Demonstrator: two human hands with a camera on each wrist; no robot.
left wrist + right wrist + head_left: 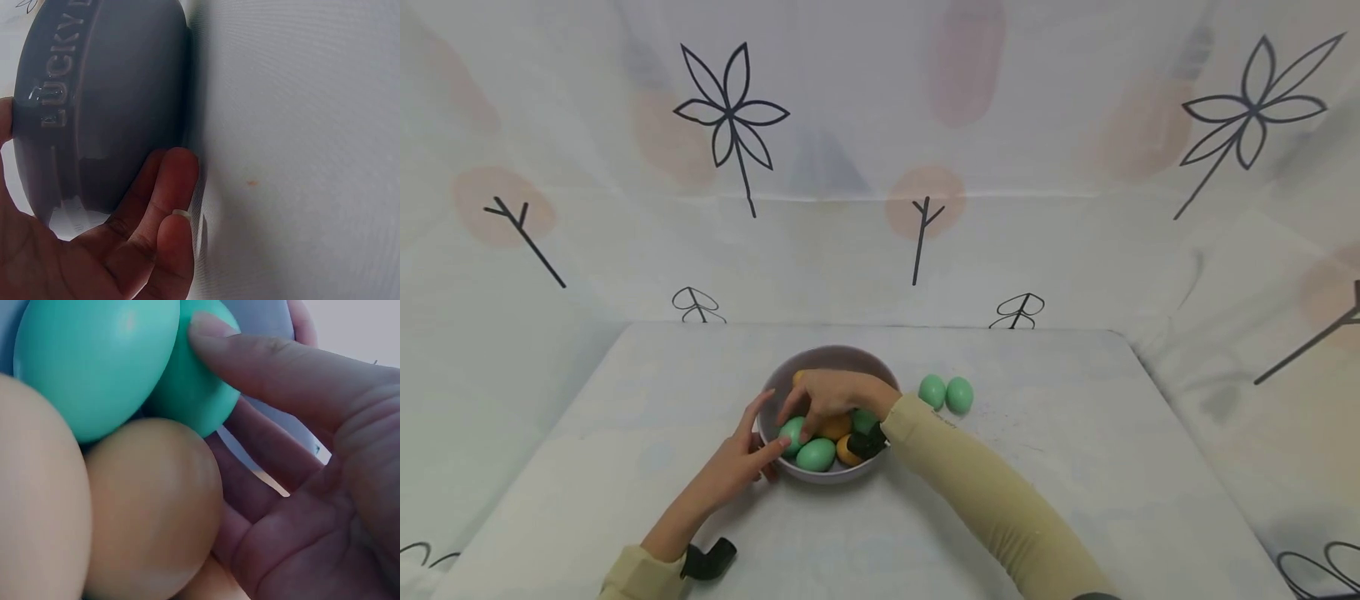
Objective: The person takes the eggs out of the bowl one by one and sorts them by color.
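A greyish-purple bowl (850,358) with raised lettering (57,69) on its side holds several green and orange-brown eggs. My left hand (733,467) grips the bowl's left side, thumb at the rim and fingers against the outer wall (125,94). Reaching into the bowl, my right hand (833,393) holds a green egg (203,387) at the left inner wall, its thumb on top and fingers round the far side. Another green egg (816,456) lies just in front. Beside the held egg, a brown egg (156,506) sits close to the right palm.
Two green eggs (959,396) lie side by side on the white table (1075,417), right of the bowl. Behind stands a pale cloth backdrop (842,258) with leaf drawings. The right forearm sleeve (992,492) crosses over the table's front right.
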